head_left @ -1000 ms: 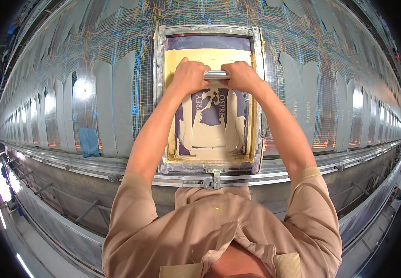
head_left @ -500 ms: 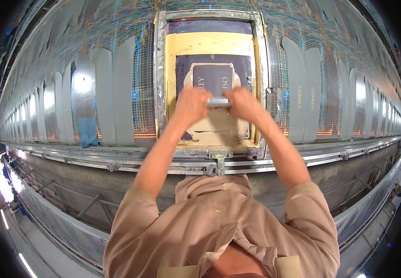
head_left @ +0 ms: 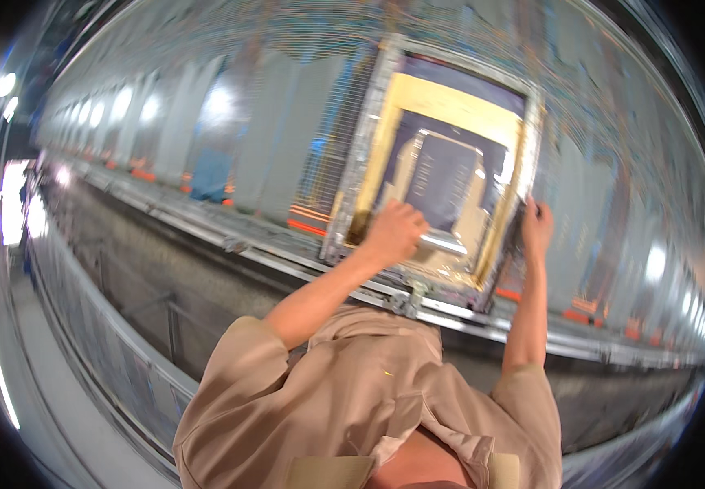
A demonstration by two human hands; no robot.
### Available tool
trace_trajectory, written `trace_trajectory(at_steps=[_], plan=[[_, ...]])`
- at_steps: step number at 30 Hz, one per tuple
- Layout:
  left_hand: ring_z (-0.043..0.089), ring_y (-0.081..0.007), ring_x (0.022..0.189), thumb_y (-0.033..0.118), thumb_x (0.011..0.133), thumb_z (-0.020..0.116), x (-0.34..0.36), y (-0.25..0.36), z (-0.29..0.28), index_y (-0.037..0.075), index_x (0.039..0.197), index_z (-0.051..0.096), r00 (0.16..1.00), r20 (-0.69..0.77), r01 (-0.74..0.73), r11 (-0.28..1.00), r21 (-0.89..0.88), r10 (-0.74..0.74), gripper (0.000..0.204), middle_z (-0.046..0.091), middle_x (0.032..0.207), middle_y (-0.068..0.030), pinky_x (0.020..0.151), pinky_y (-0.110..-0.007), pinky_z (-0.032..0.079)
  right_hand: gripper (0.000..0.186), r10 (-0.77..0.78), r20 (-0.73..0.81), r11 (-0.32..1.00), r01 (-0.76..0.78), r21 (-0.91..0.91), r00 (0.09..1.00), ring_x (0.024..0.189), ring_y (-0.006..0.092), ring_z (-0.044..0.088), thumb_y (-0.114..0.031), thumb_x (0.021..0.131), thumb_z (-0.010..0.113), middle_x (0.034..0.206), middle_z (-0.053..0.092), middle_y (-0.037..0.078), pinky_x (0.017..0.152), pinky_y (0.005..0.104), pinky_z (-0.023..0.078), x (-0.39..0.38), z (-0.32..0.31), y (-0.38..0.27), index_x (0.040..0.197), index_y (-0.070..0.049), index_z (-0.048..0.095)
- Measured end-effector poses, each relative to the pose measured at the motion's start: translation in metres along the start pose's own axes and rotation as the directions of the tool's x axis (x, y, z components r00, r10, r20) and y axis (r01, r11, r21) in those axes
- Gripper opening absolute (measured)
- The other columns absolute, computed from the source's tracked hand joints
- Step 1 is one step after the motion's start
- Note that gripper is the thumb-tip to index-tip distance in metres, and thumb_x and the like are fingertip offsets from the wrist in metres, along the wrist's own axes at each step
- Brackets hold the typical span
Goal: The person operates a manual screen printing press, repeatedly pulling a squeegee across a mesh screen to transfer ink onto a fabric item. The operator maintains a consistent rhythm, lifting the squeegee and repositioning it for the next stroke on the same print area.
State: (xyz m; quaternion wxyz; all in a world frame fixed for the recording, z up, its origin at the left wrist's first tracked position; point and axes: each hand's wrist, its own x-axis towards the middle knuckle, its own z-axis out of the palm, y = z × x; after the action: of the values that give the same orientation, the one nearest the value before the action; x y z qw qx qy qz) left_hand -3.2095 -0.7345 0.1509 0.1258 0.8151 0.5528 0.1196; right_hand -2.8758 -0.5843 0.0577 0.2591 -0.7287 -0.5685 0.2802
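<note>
A silver screen-printing frame (head_left: 375, 88) with a yellow border and dark purple middle lies tilted in view over the long printing bed. Cream ink sits around pale lettering on the mesh. My left hand (head_left: 395, 231) grips a metal squeegee (head_left: 442, 243) low inside the frame. My right hand (head_left: 537, 224) is at the frame's outer right side, fingers curled around something dark that is too blurred to make out. A metal bracket (head_left: 409, 297) sits on the frame's lower edge.
Rows of grey panels (head_left: 279, 138) and wire-like lines cover the bed on both sides. A blue patch (head_left: 212, 175) lies to the left. A metal rail (head_left: 483, 322) runs along the near edge, with a railing and walkway (head_left: 59, 342) at lower left.
The squeegee came down toward me. My right hand has since left it and moved right, outside the frame. The whole view has turned, so the bed now slants.
</note>
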Motion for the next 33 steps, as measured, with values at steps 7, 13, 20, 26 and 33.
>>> trace_trajectory(at_steps=[7, 13, 20, 26, 33], plan=[[0.063, -0.022, 0.096, 0.01, 0.065, 0.077, -0.016, -0.004, -0.002, 0.013, 0.094, 0.072, 0.994, -0.063, 0.08, 0.994, -0.074, -0.085, 0.03, 0.067, 0.096, -0.0006, 0.087, -0.039, 0.044, 0.036, 0.029, 0.054, 0.965, -0.043, 0.26, 0.998, 0.069, 0.0118, 0.047, -0.03, 0.102, 0.065, 0.072, 0.053, 0.001, 0.064, 0.0332, 0.04, -0.008, -0.017, -0.048, 0.087, 0.002, 0.064], [0.068, -0.0263, 0.091, 0.009, 0.068, 0.077, -0.044, -0.062, -0.026, 0.014, 0.094, 0.075, 0.995, -0.086, 0.055, 0.998, -0.045, -0.058, 0.027, 0.072, 0.093, -0.0026, 0.08, -0.044, 0.049, 0.031, 0.009, -0.008, 0.957, -0.006, 0.29, 1.0, 0.081, 0.0301, 0.064, -0.031, 0.098, 0.067, 0.089, 0.071, 0.017, 0.077, 0.0421, 0.05, -0.039, 0.069, -0.077, 0.097, 0.0, 0.071], [0.067, -0.0235, 0.084, 0.015, 0.07, 0.08, -0.053, -0.088, -0.057, 0.013, 0.086, 0.074, 0.998, 0.006, 0.064, 0.998, 0.014, -0.064, 0.017, 0.071, 0.085, -0.0014, 0.079, -0.041, 0.043, 0.031, -0.013, -0.042, 0.929, 0.028, 0.369, 0.999, 0.072, 0.0279, 0.064, -0.031, 0.095, 0.07, 0.08, 0.07, 0.016, 0.071, 0.0395, 0.05, -0.057, 0.1, -0.106, 0.094, 0.0, 0.07], [0.065, -0.0231, 0.088, 0.008, 0.063, 0.081, -0.077, -0.073, -0.061, 0.013, 0.089, 0.073, 0.998, -0.064, 0.004, 1.0, -0.029, -0.006, 0.028, 0.071, 0.088, -0.001, 0.081, -0.04, 0.042, 0.034, 0.021, -0.072, 0.954, 0.002, 0.301, 0.997, 0.072, 0.0286, 0.066, -0.035, 0.096, 0.068, 0.079, 0.07, 0.016, 0.072, 0.0411, 0.051, -0.052, 0.078, -0.113, 0.094, -0.001, 0.072], [0.064, -0.0243, 0.093, 0.005, 0.058, 0.079, -0.097, -0.064, -0.052, 0.011, 0.095, 0.071, 0.999, -0.041, -0.03, 0.998, -0.06, 0.028, 0.039, 0.07, 0.096, -0.0016, 0.086, -0.042, 0.044, 0.034, -0.011, -0.09, 0.986, 0.026, 0.164, 0.996, 0.078, 0.0386, 0.068, -0.034, 0.095, 0.067, 0.086, 0.07, 0.023, 0.073, 0.0434, 0.052, -0.041, 0.091, -0.101, 0.097, -0.001, 0.071]])
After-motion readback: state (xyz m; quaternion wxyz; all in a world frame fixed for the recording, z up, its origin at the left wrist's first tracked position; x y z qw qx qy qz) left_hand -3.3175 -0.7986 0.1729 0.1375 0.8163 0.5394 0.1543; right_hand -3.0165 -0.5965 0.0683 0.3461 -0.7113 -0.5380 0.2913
